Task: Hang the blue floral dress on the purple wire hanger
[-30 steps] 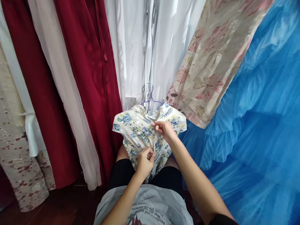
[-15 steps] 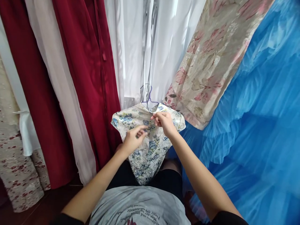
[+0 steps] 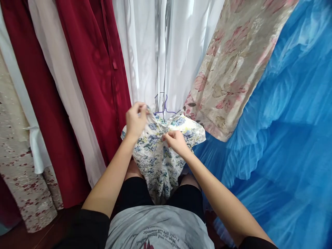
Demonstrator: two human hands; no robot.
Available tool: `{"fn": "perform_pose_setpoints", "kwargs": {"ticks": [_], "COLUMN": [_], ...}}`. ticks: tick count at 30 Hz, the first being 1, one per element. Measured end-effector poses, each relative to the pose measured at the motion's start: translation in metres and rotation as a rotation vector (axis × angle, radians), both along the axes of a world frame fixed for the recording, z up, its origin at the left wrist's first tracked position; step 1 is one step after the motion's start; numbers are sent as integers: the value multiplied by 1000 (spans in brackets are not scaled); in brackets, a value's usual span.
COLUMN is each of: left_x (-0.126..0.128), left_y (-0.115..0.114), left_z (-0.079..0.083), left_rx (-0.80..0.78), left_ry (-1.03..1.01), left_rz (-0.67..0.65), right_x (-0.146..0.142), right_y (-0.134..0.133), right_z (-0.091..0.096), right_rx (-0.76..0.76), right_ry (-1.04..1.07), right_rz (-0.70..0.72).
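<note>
A white short-sleeved blouse point(image 3: 155, 155) with blue and yellow-green flowers hangs in front of me on a purple hanger point(image 3: 166, 103). My right hand point(image 3: 176, 141) is closed, thumb and forefinger pinching the middle of the front just below the neckline. Higher up on the left, my left hand point(image 3: 136, 119) is slightly blurred, with its fingers bent together at the left neck edge, where the cloth is pulled up and outward. The hanger's lower part is hidden inside the blouse, and the blouse's lower end hangs between my knees.
Dark red cloth point(image 3: 90, 69) and a pale pink panel point(image 3: 57, 62) hang at left. White curtain-like fabric point(image 3: 142, 52) is behind the hanger. A beige floral garment point(image 3: 228, 76) and blue ruffled tulle point(image 3: 293, 138) crowd the right side.
My left hand has moved up and left, from in front of the blouse to its neck edge. My right hand has dropped slightly, and the blouse front is now more bunched and pulled.
</note>
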State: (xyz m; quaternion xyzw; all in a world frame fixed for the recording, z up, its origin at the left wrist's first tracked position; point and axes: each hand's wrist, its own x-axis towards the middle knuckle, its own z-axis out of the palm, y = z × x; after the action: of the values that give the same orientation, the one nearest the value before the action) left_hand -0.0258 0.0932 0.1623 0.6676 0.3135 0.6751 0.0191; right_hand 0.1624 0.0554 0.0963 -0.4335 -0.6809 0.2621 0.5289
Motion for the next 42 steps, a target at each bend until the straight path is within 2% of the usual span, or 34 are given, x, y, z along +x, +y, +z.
{"fn": "perform_pose_setpoints", "kwargs": {"ticks": [3,5,7,9,11,14,16,17,19,21,23,27,30,32,34,37,40,42], "left_x": [-50,-75,-85,-82,-71,-52,-41,-35,-22,-8,9,38,52,59,64,71,71,65], "left_y": [41,63,74,72,59,32,18,13,5,-4,-17,-54,-73,-75,-72,-68,-73,-75], "left_z": [-17,-40,-69,-104,-139,-184,-201,-204,-199,-183,-163,-131,-121,-123,-132,-154,-180,-194], "left_rx": [-101,-288,-462,-574,-641,-698,-738,-759,-771,-718,-639,-545,-500,-492,-520,-647,-767,-799], "left_ry": [-370,-721,-938,-995,-991,-973,-925,-890,-817,-698,-528,-183,-19,-4,35,289,550,660], "left_rz": [50,29,-2,-28,-56,-104,-169,-213,-304,-411,-532,-718,-812,-875,-957,-1065,-1073,-1057], "right_x": [-7,-14,-21,-28,-32,-24,-12,-4,11,20,23,7,-5,-4,4,27,49,61], "right_y": [-7,-12,-14,-15,-16,-20,-25,-28,-33,-37,-42,-58,-72,-83,-94,-112,-127,-135], "right_z": [-12,-16,-21,-30,-45,-80,-105,-116,-133,-140,-136,-114,-99,-93,-88,-77,-66,-61], "right_rx": [-50,-77,-101,-126,-183,-257,-240,-223,-201,-185,-109,101,14,-81,-148,-270,-412,-448], "right_ry": [1,23,74,189,418,776,896,922,967,948,775,222,132,131,129,117,148,172], "right_rz": [40,79,128,176,163,15,-116,-176,-278,-351,-368,-190,53,177,213,239,302,359]}}
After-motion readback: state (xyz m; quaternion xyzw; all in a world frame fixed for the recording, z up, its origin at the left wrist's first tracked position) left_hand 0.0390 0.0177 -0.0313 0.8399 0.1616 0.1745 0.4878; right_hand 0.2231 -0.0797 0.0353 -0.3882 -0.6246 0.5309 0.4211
